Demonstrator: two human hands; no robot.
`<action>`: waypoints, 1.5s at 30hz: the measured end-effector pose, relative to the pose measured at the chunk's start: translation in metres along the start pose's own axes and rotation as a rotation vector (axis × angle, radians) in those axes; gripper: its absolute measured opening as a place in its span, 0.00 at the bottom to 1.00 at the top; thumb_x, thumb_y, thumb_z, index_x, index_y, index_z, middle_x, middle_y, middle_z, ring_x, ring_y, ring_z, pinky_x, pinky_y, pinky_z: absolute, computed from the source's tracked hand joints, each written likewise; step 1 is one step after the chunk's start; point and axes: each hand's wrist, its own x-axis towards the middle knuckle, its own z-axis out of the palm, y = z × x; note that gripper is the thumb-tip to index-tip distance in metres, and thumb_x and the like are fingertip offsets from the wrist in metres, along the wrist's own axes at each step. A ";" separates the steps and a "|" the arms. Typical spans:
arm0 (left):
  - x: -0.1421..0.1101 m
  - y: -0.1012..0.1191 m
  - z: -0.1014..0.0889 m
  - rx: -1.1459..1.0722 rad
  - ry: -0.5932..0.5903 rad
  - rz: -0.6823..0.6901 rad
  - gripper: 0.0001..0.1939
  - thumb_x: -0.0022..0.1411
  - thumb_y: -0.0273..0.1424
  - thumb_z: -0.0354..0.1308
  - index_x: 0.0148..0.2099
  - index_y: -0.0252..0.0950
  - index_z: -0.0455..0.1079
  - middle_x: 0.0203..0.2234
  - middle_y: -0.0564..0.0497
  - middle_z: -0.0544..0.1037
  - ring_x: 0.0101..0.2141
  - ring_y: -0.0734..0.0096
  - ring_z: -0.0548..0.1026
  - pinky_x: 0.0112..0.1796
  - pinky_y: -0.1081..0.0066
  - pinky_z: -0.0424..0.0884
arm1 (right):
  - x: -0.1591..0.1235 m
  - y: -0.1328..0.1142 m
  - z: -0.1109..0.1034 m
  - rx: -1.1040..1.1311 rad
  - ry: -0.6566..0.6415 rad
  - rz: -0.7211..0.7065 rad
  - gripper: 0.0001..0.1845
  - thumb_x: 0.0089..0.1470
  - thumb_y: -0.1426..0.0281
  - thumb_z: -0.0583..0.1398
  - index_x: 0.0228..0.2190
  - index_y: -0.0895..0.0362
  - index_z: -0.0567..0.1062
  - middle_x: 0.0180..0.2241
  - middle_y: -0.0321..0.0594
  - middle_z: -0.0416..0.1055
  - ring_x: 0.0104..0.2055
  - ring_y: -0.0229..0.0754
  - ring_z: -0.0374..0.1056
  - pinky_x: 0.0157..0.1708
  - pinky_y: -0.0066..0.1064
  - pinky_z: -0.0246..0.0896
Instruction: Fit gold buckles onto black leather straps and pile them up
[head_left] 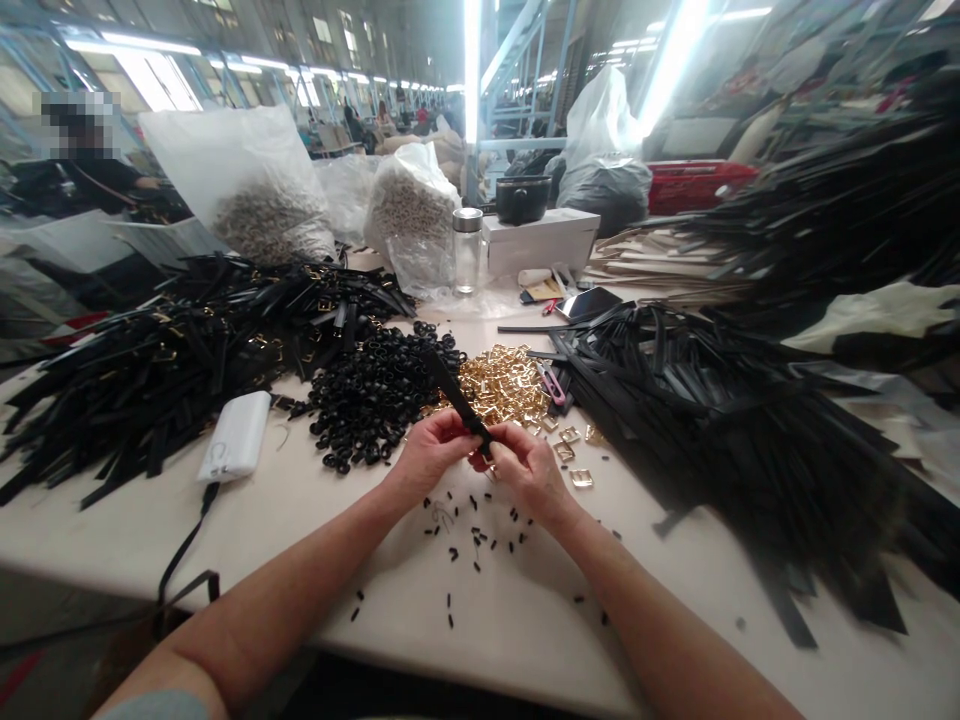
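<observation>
A black strap (452, 385) is being pinched between the fingers and thumbs of the left hand (437, 447) and the right hand (531, 470), both closed on its lower end above the pale tabletop (300, 565). The strap is being held aslant, its upper end leaning leftward in front of a heap of black loops (367, 390); gold-coloured buckles (510, 380) are being overlooked just beyond the right hand. Pink-handled snips (553, 384) are being supported beside loose black straps (675, 390) on the right. Small black pieces (477, 540) are being shown scattered nearer the tabletop's front edge, between the forearms.
</observation>
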 end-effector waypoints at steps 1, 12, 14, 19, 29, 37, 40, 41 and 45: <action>0.000 0.001 0.000 0.001 0.004 -0.003 0.12 0.50 0.33 0.68 0.34 0.32 0.71 0.24 0.51 0.77 0.23 0.73 0.74 0.30 0.70 0.72 | 0.000 0.000 0.000 -0.012 -0.006 -0.010 0.08 0.53 0.69 0.56 0.35 0.57 0.74 0.27 0.38 0.75 0.29 0.39 0.71 0.30 0.30 0.67; 0.002 -0.006 -0.002 -0.085 0.031 -0.044 0.12 0.51 0.32 0.67 0.35 0.32 0.71 0.25 0.51 0.76 0.24 0.76 0.71 0.29 0.72 0.68 | 0.000 0.003 0.003 -0.040 -0.013 -0.003 0.08 0.55 0.65 0.58 0.35 0.57 0.70 0.26 0.38 0.75 0.26 0.37 0.73 0.28 0.29 0.70; 0.002 -0.006 -0.002 -0.083 0.027 -0.037 0.13 0.50 0.32 0.68 0.36 0.32 0.71 0.27 0.51 0.76 0.25 0.75 0.72 0.30 0.72 0.68 | 0.000 0.001 0.003 -0.074 0.017 0.009 0.06 0.54 0.67 0.58 0.34 0.57 0.70 0.25 0.37 0.75 0.26 0.37 0.73 0.27 0.28 0.70; 0.004 0.000 -0.002 -0.191 0.126 -0.013 0.16 0.49 0.33 0.69 0.40 0.34 0.72 0.31 0.52 0.77 0.29 0.75 0.74 0.33 0.74 0.71 | -0.001 -0.003 0.003 -0.185 0.018 -0.001 0.04 0.53 0.69 0.57 0.31 0.57 0.70 0.22 0.35 0.74 0.23 0.36 0.72 0.24 0.26 0.67; 0.004 -0.002 -0.007 -0.165 0.145 -0.066 0.13 0.47 0.33 0.70 0.34 0.32 0.74 0.30 0.51 0.79 0.29 0.76 0.75 0.35 0.74 0.72 | -0.002 -0.001 0.005 -0.177 0.084 0.024 0.04 0.53 0.69 0.56 0.30 0.57 0.69 0.19 0.33 0.72 0.21 0.36 0.70 0.22 0.25 0.66; 0.002 -0.002 -0.006 -0.035 0.152 -0.049 0.14 0.45 0.34 0.71 0.33 0.31 0.76 0.27 0.50 0.80 0.26 0.74 0.75 0.33 0.71 0.72 | -0.002 -0.003 0.001 -0.344 0.096 0.007 0.02 0.51 0.70 0.56 0.28 0.56 0.69 0.20 0.34 0.72 0.21 0.36 0.69 0.22 0.25 0.64; 0.002 -0.001 -0.005 0.004 0.162 -0.035 0.14 0.43 0.34 0.72 0.31 0.31 0.76 0.26 0.50 0.80 0.26 0.73 0.75 0.32 0.71 0.72 | -0.002 -0.004 0.001 -0.350 0.082 0.007 0.02 0.51 0.71 0.56 0.28 0.56 0.69 0.19 0.34 0.72 0.20 0.36 0.69 0.22 0.25 0.64; 0.002 -0.001 -0.005 0.014 0.157 -0.031 0.14 0.42 0.34 0.72 0.31 0.31 0.76 0.26 0.50 0.80 0.26 0.73 0.75 0.32 0.71 0.72 | -0.002 -0.004 0.000 -0.320 0.073 0.017 0.02 0.52 0.70 0.56 0.28 0.56 0.69 0.19 0.34 0.72 0.20 0.36 0.69 0.21 0.25 0.64; 0.003 -0.001 -0.005 0.043 0.142 -0.024 0.15 0.43 0.35 0.72 0.32 0.32 0.77 0.27 0.50 0.80 0.26 0.72 0.75 0.32 0.71 0.72 | -0.003 -0.003 -0.001 -0.217 0.013 0.031 0.05 0.54 0.68 0.56 0.31 0.56 0.69 0.20 0.34 0.72 0.21 0.37 0.71 0.23 0.26 0.67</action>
